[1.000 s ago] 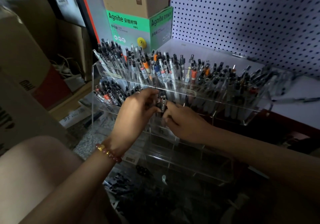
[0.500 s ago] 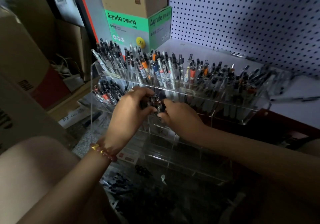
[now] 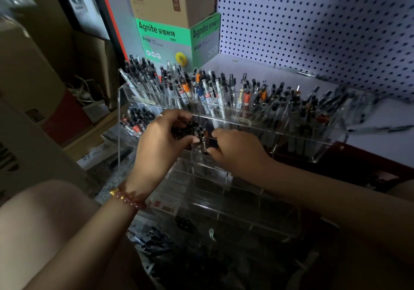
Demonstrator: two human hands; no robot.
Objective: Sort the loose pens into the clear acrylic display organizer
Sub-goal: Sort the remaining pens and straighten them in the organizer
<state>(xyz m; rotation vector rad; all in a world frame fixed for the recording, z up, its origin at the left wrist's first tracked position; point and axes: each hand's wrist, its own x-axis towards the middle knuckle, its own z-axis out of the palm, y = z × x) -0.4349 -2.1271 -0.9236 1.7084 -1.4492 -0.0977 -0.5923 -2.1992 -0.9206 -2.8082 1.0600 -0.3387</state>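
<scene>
Both hands at organizer (image 3: 291, 133) second tier, left hand (image 3: 161, 146) cupped round dark pen bundle (image 3: 190, 130), right hand (image 3: 237, 153) pinching its near side; best lowered tips-first into one cell, kept upright, released only once seated.

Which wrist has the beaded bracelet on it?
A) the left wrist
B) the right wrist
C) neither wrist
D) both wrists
A: the beaded bracelet circles the wrist below the left hand, while the forearm behind the right hand is bare; both hands meet at a small bunch of pens in the acrylic organizer.
</scene>
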